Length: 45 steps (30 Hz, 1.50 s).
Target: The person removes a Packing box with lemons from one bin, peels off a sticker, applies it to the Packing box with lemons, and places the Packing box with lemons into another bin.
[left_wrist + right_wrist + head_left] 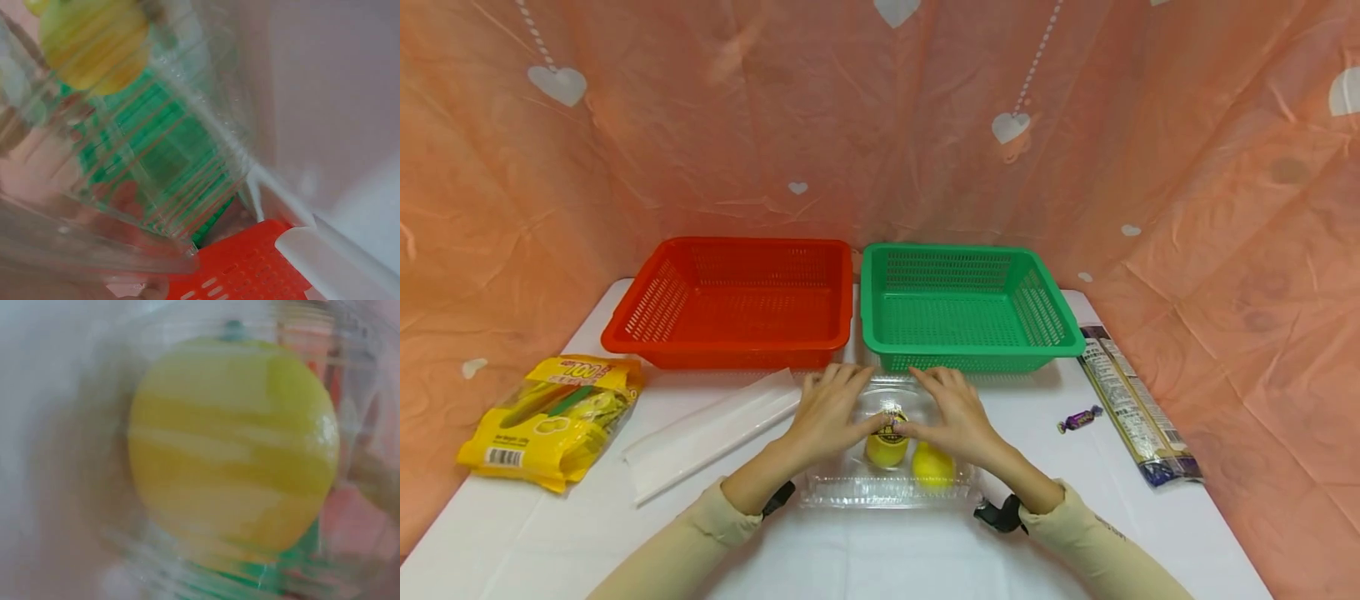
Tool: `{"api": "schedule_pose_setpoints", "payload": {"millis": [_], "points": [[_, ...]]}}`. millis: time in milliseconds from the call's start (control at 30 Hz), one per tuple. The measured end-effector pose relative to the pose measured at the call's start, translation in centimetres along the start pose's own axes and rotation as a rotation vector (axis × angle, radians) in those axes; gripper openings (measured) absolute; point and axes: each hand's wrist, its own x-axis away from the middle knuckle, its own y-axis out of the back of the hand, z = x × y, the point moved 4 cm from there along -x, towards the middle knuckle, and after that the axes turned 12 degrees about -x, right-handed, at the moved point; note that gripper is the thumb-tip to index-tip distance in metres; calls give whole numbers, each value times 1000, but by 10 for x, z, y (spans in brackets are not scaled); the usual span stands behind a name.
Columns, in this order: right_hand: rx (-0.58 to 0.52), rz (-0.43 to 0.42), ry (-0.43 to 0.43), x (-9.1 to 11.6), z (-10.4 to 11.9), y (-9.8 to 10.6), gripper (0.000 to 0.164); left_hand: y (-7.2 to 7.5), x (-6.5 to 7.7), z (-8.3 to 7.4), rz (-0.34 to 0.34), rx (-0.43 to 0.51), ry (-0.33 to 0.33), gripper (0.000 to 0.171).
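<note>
A clear plastic clamshell box point(850, 493) lies on the white table in front of me, its lid down. Through it show two yellow fruits, one point(886, 455) under a round black-and-gold label and another point(934, 468) to the right. My left hand point(833, 410) rests on the box's left side, fingers reaching to the far edge and thumb near the label. Mirroring it, my right hand point(955, 414) lies over the right side, thumb tip close to the other thumb. The right wrist view, blurred, shows a round yellow fruit point(234, 444) through ridged plastic.
Behind the box stand a red basket point(730, 354) and a green basket point(970, 350). On the left are a yellow snack bag point(542, 425) and a folded white plastic sheet point(715, 433). A purple wrapped candy point(1080, 418) and a long flat packet point(1138, 404) lie on the right.
</note>
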Motion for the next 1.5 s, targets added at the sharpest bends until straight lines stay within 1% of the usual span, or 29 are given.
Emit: {"api": "schedule_pose_setpoints", "payload": {"millis": [133, 267, 467, 567, 633, 700, 767, 867, 933, 1000, 1067, 1133, 1200, 1267, 1333, 1367, 1433, 1500], "points": [[-20, -37, 1, 1, -1, 0, 73, -2, -4, 1, 9, 13, 23, 67], [-24, -61, -4, -1, -2, -1, 68, -4, -7, 1, 21, 16, 52, 62], [-7, -97, -12, -4, -3, -3, 61, -4, -11, 0, 12, -19, 90, 57], [-3, -105, -15, -7, -4, -3, 56, -4, -12, -1, 2, -44, 101, 55], [-10, -104, -17, -8, -4, -3, 53, -4, -12, 0, 1, -45, 105, 53], [-29, -104, -23, -9, -5, -3, 50, -4, -12, 1, -9, -19, 112, 50], [-75, -110, -24, -8, -7, -2, 45, -3, -11, 4, -28, 41, 117, 46], [-204, -148, -13, -6, -11, 2, 39, -1, -7, 10, -81, 180, 111, 40], [-311, -205, 17, -2, -15, 7, 35, 0, -2, 16, -115, 271, 98, 40], [-408, -288, 62, 2, -19, 15, 31, 4, 4, 23, -133, 350, 100, 42], [-475, -399, 115, 5, -24, 28, 26, 7, 11, 29, -133, 382, 120, 44], [-503, -529, 145, 8, -31, 44, 23, 11, 18, 35, -109, 394, 160, 48], [-520, -678, 140, 12, -41, 64, 22, 14, 25, 41, -50, 387, 208, 56], [-533, -821, 84, 16, -53, 84, 23, 14, 32, 45, 28, 389, 250, 66], [-552, -934, -14, 22, -66, 100, 26, 12, 40, 47, 119, 463, 287, 76], [-572, -977, -85, 24, -73, 105, 29, 11, 44, 47, 162, 519, 305, 81], [-620, -1016, -234, 28, -86, 113, 36, 9, 51, 47, 224, 635, 315, 88], [-668, -1021, -377, 31, -98, 115, 43, 7, 56, 47, 267, 745, 318, 93]]}}
